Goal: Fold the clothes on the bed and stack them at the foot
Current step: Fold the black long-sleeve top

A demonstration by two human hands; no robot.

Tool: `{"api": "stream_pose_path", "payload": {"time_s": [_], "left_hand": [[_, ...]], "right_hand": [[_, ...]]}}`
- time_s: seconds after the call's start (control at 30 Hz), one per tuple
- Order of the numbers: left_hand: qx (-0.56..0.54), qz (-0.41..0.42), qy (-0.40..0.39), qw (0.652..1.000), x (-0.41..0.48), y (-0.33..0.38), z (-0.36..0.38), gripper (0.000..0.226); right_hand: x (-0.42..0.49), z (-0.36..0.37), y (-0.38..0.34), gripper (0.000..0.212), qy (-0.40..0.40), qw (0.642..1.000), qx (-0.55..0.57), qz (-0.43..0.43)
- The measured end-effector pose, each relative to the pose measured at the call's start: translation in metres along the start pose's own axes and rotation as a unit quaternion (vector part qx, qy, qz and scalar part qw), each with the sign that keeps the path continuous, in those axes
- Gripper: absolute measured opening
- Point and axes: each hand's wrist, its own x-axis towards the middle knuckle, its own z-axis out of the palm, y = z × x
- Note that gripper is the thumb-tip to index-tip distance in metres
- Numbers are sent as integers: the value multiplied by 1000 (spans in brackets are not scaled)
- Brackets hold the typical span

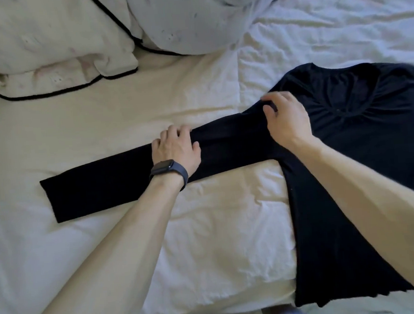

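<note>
A black long-sleeved top [343, 146] lies flat on the bed [219, 230], its body toward the right edge and its hem at the near edge. The neckline faces the pillows; the body's long axis runs from the near edge toward the head of the bed. One sleeve [99, 187] is stretched out straight to the left, across the middle of the bed, its cuff end well apart from the body and slightly nearer than the shoulder.

The right hand [286, 121] is at the shoulder seam, fingers curled and pinched together on a small fold of the black fabric. The left hand [177, 150] rests palm-down on the sleeve about midway along it, fingers spread and flat, pressing rather than gripping. A dark watch [168, 172] sits on the left wrist. Both forearms are bare.

The bed is covered in wrinkled white bedding. Two pillows with dark piping [51, 45] lie at the head, toward the far left corner, apart from the top. Past the near edge, dark shapes show on the floor; what they are cannot be told.
</note>
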Motion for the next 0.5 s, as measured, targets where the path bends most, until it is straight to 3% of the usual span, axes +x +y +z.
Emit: {"api": "stream_pose_path", "payload": {"time_s": [0.17, 0.33, 0.5], "left_hand": [[9, -69, 26, 997, 11, -3, 9, 29], [-26, -93, 82, 992, 15, -20, 2, 18], [37, -86, 123, 988, -1, -21, 5, 46]], "right_hand": [[54, -5, 13, 25, -117, 982, -120, -91], [74, -6, 7, 22, -12, 989, -91, -112], [57, 1, 12, 30, -25, 993, 4, -116]]}}
